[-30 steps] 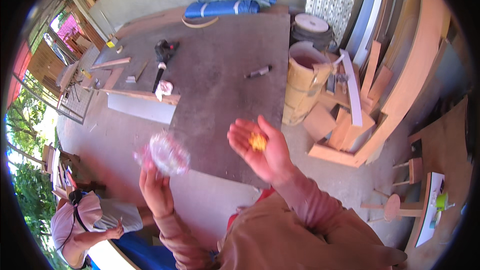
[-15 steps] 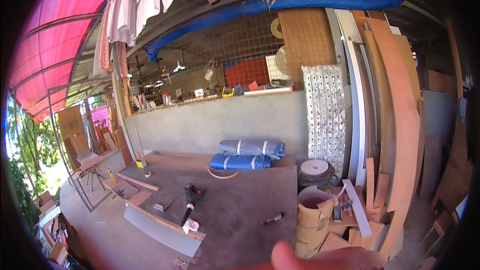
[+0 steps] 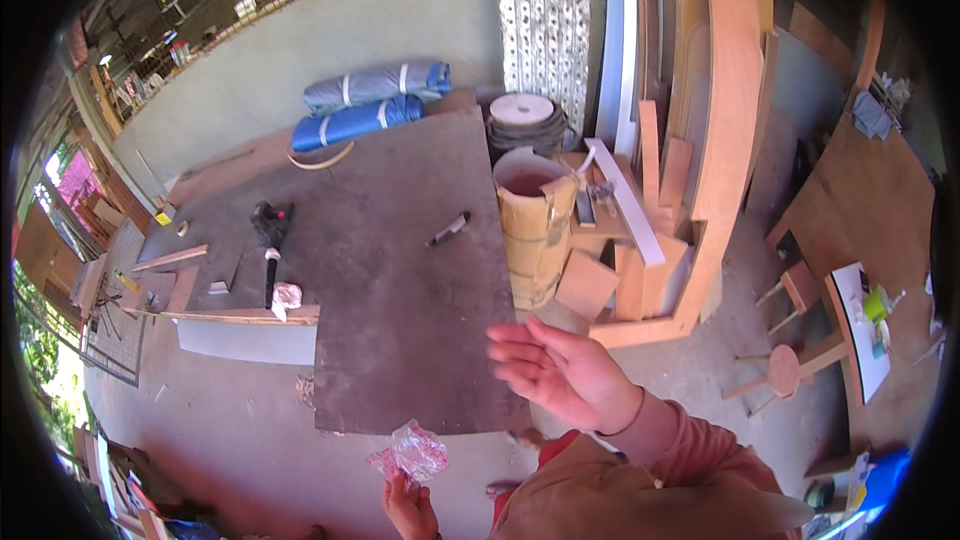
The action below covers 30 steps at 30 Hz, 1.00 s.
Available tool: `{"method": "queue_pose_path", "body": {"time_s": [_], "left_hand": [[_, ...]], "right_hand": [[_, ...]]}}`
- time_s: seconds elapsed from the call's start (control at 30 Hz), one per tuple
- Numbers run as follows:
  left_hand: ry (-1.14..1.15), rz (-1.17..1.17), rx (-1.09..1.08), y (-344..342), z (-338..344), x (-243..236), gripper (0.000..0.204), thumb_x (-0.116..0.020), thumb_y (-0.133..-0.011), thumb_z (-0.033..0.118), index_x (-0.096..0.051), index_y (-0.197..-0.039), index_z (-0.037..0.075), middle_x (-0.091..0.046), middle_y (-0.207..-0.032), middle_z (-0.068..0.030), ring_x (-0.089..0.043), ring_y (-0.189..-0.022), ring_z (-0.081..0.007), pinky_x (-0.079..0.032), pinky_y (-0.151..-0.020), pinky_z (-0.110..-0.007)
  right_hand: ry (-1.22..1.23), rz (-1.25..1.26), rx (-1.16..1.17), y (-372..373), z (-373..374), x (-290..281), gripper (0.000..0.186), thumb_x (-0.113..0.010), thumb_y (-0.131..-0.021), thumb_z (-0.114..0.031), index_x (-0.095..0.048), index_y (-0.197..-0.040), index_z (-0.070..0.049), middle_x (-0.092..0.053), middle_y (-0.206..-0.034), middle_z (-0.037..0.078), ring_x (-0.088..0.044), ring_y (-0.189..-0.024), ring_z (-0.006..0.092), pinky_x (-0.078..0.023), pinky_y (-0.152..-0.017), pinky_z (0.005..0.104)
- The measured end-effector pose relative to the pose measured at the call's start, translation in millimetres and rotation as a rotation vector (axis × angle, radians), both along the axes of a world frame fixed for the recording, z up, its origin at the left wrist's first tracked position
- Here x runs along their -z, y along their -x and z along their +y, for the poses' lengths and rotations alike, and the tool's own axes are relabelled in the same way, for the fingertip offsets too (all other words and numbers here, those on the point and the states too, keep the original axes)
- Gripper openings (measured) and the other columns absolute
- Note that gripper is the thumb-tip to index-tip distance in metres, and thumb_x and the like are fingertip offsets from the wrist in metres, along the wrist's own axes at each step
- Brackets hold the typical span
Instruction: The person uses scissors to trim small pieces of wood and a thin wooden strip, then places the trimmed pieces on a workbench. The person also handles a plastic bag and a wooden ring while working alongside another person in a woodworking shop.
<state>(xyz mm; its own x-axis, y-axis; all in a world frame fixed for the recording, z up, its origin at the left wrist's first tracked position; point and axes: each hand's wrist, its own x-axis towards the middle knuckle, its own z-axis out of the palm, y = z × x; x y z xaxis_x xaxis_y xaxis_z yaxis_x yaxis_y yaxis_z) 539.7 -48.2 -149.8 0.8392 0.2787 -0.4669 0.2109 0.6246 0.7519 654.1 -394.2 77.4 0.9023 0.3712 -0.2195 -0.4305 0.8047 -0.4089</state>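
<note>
The person's left hand [image 3: 408,506] rises from the lower edge and pinches a crumpled clear plastic wrapper with a pink tint [image 3: 415,452] between its fingertips; the wrapper stands just above the fist. Up and to the right of it, well apart, the right hand [image 3: 560,372] is spread open, palm up, fingers pointing left, with nothing in it. Its pink sleeve [image 3: 690,440] runs down toward the lower edge.

Beyond both hands lies a large dark flat board [image 3: 400,290] on the concrete floor; the open hand overlaps its near right corner and the wrapper sits just short of its near edge. Farther out on the board, left of the hands, lie a black power tool with a cord [image 3: 270,225] and a small crumpled pale rag [image 3: 287,295], beside a long pale wooden plank [image 3: 245,317]. A small dark tool [image 3: 450,230] lies near the board's middle. Straight beyond the right hand stands a tan cylindrical container with a pinkish rim [image 3: 535,230], and right of it a heap of offcut wooden boards [image 3: 630,260]. At the far edge rest two rolled bundles, one blue and one grey [image 3: 370,105]. Far right of the right hand stands a small round wooden stool [image 3: 785,370].

The left wrist is cut off by the frame, and what the small dark tool is cannot be made out.
</note>
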Motion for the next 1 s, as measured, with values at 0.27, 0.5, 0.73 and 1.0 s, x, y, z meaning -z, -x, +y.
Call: {"method": "queue_pose_path", "body": {"time_s": [0.27,0.5,0.73,1.0], "left_hand": [[-0.801,0.107,0.002,9.8,-7.2,5.0,0.036,-0.074,-0.096,0.008,-0.069,-0.132,0.003,-0.075,-0.121,-0.0161,-0.072,-0.108,-0.0316,-0.06,-0.092,-0.045],[-0.447,0.047,-0.105,-136.9,-158.8,4.0,0.028,-0.059,-0.116,0.031,-0.063,-0.133,0.009,-0.055,-0.102,0.0042,-0.048,-0.085,-0.0069,-0.038,-0.076,-0.027],[-0.987,-0.367,-0.001,-433.3,-354.0,-20.6,0.027,-0.062,-0.114,0.019,-0.066,-0.13,-0.002,-0.07,-0.106,-0.0083,-0.063,-0.091,-0.0161,-0.052,-0.081,-0.034],[-1.499,-0.317,0.058,-625.7,-497.5,4.2,0.075,-0.086,-0.092,0.036,-0.049,-0.146,-0.002,-0.062,-0.13,-0.0276,-0.062,-0.12,-0.0511,-0.051,-0.103,-0.055]], "right_hand": [[0.733,0.187,0.573,-38.4,-110.0,83.7,0.034,-0.054,-0.117,-0.035,-0.061,-0.091,-0.016,-0.043,-0.066,-0.009,-0.036,-0.054,0.0037,-0.027,-0.051,0.0244],[1.734,-0.833,0.683,-283.9,-225.9,68.5,0.037,-0.068,-0.108,-0.028,-0.063,-0.137,-0.006,-0.063,-0.132,0.025,-0.063,-0.12,0.0322,-0.051,-0.101,0.0421],[1.875,-0.608,-0.305,-265.0,-376.3,274.0,0.085,-0.08,-0.095,-0.046,-0.047,-0.161,-0.003,-0.045,-0.16,0.037,-0.046,-0.149,0.0522,-0.038,-0.124,0.0578],[1.532,-0.02,-0.896,-29.9,-443.2,416.8,0.073,-0.062,-0.103,-0.067,-0.068,-0.142,-0.006,-0.072,-0.136,0.026,-0.067,-0.13,0.0429,-0.052,-0.11,0.0501]]}}
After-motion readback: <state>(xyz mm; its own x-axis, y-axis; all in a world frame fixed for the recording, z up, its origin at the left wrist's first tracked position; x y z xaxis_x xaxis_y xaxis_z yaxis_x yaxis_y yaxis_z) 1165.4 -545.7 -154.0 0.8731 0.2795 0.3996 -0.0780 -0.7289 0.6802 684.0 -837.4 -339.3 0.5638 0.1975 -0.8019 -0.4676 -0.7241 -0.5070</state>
